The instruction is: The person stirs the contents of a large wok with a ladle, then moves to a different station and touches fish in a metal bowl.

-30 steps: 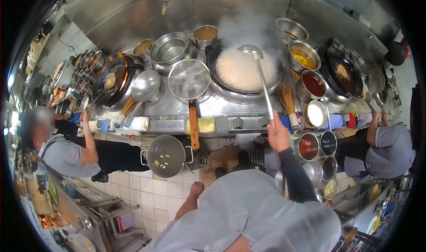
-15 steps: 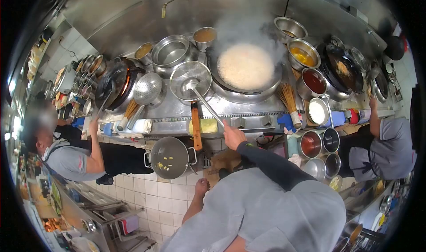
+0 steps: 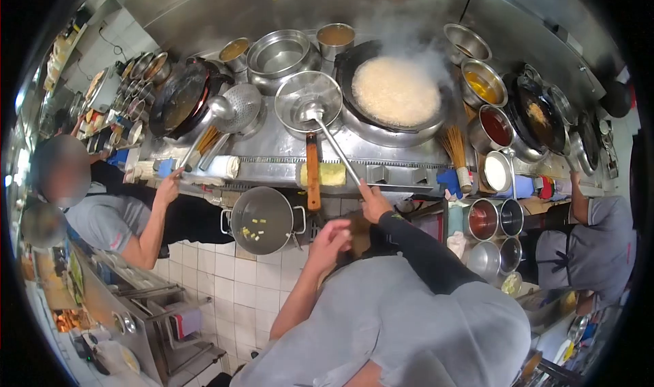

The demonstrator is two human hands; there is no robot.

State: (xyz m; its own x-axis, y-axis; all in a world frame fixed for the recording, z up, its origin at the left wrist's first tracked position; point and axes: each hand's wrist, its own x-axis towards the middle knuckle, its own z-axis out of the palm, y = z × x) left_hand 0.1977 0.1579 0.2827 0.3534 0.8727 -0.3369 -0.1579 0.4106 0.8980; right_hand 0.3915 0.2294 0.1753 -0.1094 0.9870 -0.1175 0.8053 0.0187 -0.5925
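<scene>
Right hand [image 3: 373,204] clenched on ladle [image 3: 334,142] — for reach, presumably — over strainer [image 3: 291,95] at 11 o'clock; left hand [image 3: 331,241] (apparently empty) loosely spread.

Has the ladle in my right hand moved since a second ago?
Yes, the ladle head moved left, from over the foaming wok to the strainer.

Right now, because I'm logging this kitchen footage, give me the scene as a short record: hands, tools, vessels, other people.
Right hand: grips the handle of a long ladle
Left hand: raised, nothing visible in it
Ladle: bowl over the mesh of a strainer; contact unclear
Strainer: wooden handle pointing toward the person
Wok: pale, frothy contents, steam above
Grey pot: small yellowish pieces inside
Others: co-workers on the left and right
</scene>
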